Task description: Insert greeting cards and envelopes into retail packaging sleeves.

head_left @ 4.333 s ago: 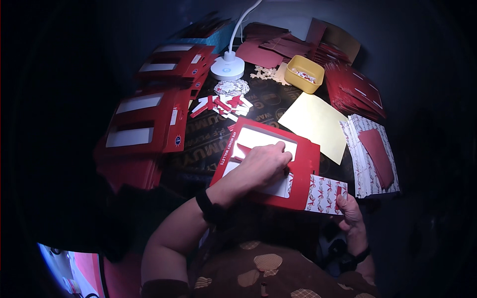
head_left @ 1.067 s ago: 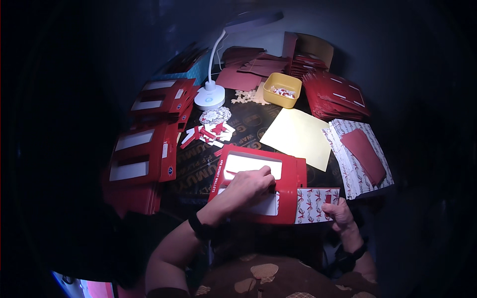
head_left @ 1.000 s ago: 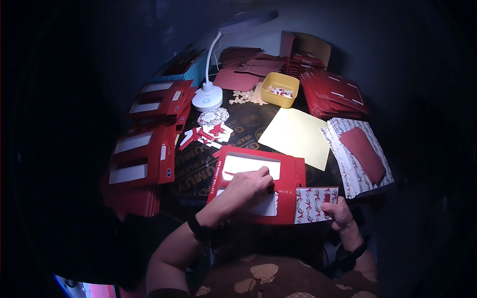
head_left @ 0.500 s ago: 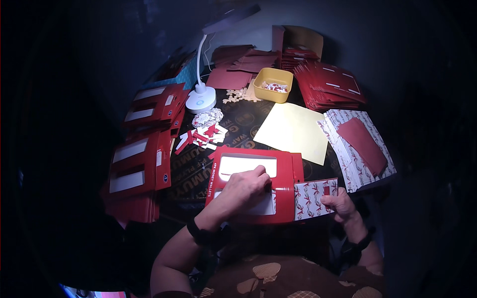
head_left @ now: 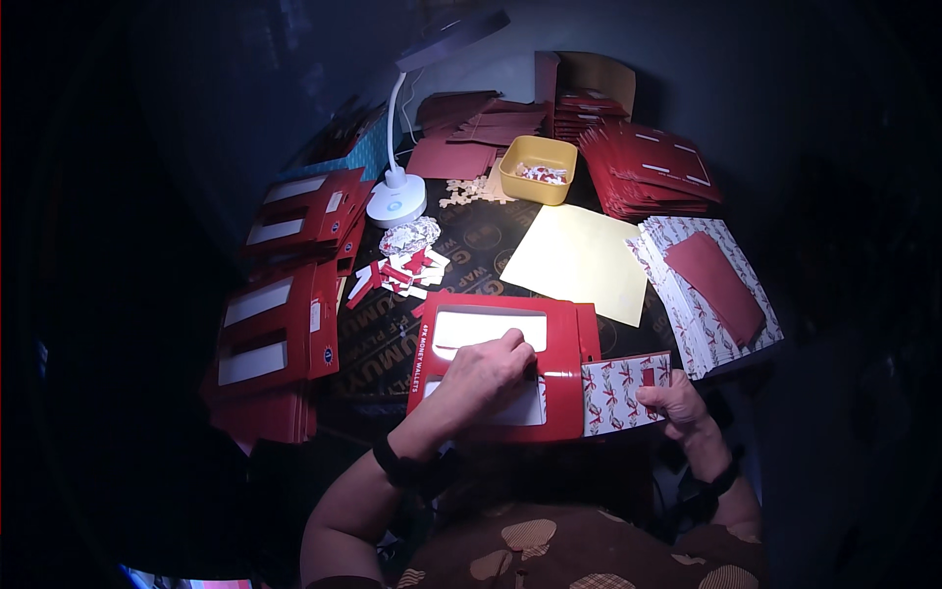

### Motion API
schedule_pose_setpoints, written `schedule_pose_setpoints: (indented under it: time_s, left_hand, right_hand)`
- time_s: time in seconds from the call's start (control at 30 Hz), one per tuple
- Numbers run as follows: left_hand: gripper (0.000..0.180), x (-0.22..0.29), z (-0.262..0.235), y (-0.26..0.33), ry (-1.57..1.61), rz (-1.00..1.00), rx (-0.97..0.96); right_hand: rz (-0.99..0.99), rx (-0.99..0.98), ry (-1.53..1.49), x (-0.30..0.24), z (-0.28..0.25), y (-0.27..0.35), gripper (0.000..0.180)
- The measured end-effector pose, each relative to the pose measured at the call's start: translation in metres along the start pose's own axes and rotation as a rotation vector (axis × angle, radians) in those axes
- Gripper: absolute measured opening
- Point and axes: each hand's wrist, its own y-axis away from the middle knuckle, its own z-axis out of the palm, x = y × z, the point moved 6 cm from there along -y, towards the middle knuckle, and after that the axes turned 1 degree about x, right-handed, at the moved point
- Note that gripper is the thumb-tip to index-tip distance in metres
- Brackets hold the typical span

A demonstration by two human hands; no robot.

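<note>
A flat red cardboard packet (head_left: 561, 393) with two windows lies in front of me at the table's near edge. My left hand (head_left: 491, 371) is across its front, fingers curled closed at the strip between the windows; the fingertips are hidden. From the packet's right end a white card wallet (head_left: 610, 398) printed with red bows and greenery sticks out partway. My right hand (head_left: 677, 402) pinches the wallet's outer end, thumb on top, beside a small dark red patch. Part of the same floral print shows through the lower window.
Red windowed packets (head_left: 257, 299) are stacked at left. A white lamp (head_left: 395, 201), paper strips (head_left: 400, 272) and a yellow tub (head_left: 538, 187) stand mid-table. Rightward are a pale yellow sheet (head_left: 579, 255), floral wallets (head_left: 677, 294) under a red envelope (head_left: 716, 290), and red card stacks (head_left: 648, 172).
The wallet and my right hand have shifted very slightly right. My left hand keeps its place on the packet, and the view has moved a little.
</note>
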Motion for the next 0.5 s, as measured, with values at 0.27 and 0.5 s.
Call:
schedule_pose_setpoints:
  time_s: [0.27, 0.5]
  left_hand:
    - [0.012, 0.0, 0.0, 0.0, -0.037, -0.007, 0.0]
    - [0.01, 0.001, -0.002, -0.001, -0.043, -0.01, 0.003]
  right_hand:
    - [0.009, 0.054, 0.028, -0.013, 0.015, 0.007, 0.012]
    - [0.0, 0.027, 0.013, -0.007, 0.009, 0.006, 0.014]
